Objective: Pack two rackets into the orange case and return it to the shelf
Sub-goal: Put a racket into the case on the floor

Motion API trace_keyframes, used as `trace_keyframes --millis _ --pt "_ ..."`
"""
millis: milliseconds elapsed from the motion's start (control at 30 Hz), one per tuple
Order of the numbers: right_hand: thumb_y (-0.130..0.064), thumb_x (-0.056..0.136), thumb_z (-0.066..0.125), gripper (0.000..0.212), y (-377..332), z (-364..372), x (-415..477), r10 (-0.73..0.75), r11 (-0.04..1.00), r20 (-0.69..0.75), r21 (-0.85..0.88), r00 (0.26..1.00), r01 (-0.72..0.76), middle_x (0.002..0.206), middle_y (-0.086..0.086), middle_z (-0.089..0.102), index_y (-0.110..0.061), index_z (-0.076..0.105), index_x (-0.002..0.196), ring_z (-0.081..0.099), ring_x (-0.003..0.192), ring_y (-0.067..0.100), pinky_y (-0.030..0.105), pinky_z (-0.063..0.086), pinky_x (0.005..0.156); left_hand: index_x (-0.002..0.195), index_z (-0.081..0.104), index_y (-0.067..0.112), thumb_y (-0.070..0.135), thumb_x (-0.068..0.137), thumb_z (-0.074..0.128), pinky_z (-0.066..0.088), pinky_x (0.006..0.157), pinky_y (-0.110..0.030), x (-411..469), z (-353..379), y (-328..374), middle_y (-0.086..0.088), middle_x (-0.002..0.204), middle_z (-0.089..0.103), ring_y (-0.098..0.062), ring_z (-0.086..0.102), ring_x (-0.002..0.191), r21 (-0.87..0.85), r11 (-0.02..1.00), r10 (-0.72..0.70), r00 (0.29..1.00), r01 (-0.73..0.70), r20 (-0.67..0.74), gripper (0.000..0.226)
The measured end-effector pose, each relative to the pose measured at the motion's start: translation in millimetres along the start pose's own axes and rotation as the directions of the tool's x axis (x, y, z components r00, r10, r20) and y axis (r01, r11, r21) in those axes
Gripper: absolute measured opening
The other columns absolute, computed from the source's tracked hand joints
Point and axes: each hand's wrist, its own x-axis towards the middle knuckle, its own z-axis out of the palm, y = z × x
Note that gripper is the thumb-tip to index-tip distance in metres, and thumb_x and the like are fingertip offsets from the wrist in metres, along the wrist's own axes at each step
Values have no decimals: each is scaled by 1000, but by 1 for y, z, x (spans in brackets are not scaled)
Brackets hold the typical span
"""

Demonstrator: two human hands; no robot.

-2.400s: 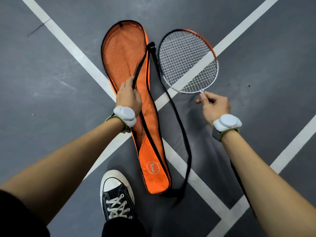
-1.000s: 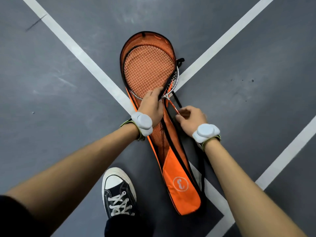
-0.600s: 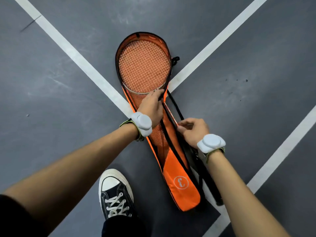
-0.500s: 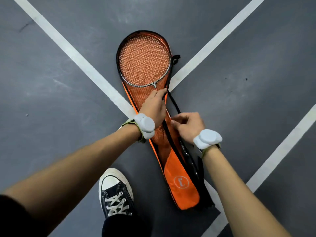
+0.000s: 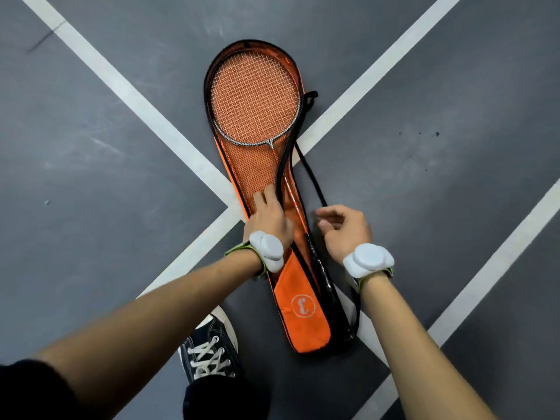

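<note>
The orange case [image 5: 304, 324] lies open on the floor, wide end away from me. One racket [image 5: 255, 100] lies inside it, its strung head filling the wide end and its black handle [image 5: 328, 286] along the case's open right side. No second racket shows. My left hand [image 5: 269, 218] is on the mesh at the case's narrow middle, fingers at the black zip edge. My right hand [image 5: 345, 228] hovers just right of the case with its fingers apart and curled, holding nothing. It is blurred.
The case's black shoulder strap [image 5: 312, 180] loops out on the floor to the right of the case. My dark sneaker [image 5: 209, 350] stands near the case's narrow end. White court lines [image 5: 169, 128] cross the grey floor. No shelf is in view.
My right hand carried the racket from the floor into the case, slid it fully in and let go of the shaft. My left hand stayed on the case's open edge.
</note>
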Motion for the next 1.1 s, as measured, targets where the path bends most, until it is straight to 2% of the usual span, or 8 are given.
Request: trace_keyframes --millis 167,367,467,567,733,900,1033,1100 --pt "-22 79 80 14 14 -22 -19 235 917 140 -361 962 -172 77 -5 66 -20 73 91 64 80 16 13 40 70 110 37 11 42 86 55 38 61 -37 -32 23 -1 -8 111 52 -39 67 88 153 977 -157 987 150 33 43" --pt "-34 78 79 16 24 -21 -31 323 808 336 -585 885 -73 87 -7 64 -27 69 89 58 81 14 18 41 72 59 39 15 45 93 40 38 63 -29 -39 25 -1 -7 85 67 -31 54 68 308 938 -225 954 158 198 45" --pt "-36 78 79 18 30 -19 -30 276 854 389 -518 879 -39 84 -10 64 -29 63 82 62 82 14 22 46 75 72 44 11 30 92 41 42 64 -33 -43 17 2 -12 90 63 -39 63 82 191 974 -163 967 125 195 28" --pt "-25 85 76 19 26 -17 -29 165 982 433 -156 886 -106 89 -5 65 -28 58 82 60 86 14 30 49 87 92 49 7 23 96 39 45 76 -44 -41 6 3 -15 103 60 -42 58 91 62 998 23 995 -30 98 19" --pt "-22 95 66 5 7 -22 -26 9 963 437 239 900 -126 66 -15 64 -25 63 98 53 52 -5 11 43 57 80 39 10 17 98 40 34 68 -39 -15 -11 7 -8 81 47 -30 42 73 -166 980 106 994 -111 -38 20" --pt "-22 94 69 18 3 -28 -18 15 989 386 127 923 -70 86 -2 71 -17 68 111 62 70 -3 16 47 74 93 47 5 16 98 42 43 75 -46 -16 -4 6 -12 97 50 -33 50 80 -145 979 138 989 -143 -43 13" --pt "-31 92 70 19 11 -28 -16 27 998 307 40 951 -41 99 0 76 -25 71 110 71 97 14 30 53 96 131 41 2 11 92 52 50 87 -37 -15 -2 -3 -15 132 38 -31 53 109 -87 980 170 981 -178 -98 42" --pt "-35 91 69 15 15 -26 -16 17 1000 276 13 961 -22 96 -4 76 -31 71 105 71 96 13 33 55 95 129 46 4 8 89 52 48 99 -36 -13 -5 -6 -14 136 37 -29 42 125 24 956 292 954 -291 -69 41"
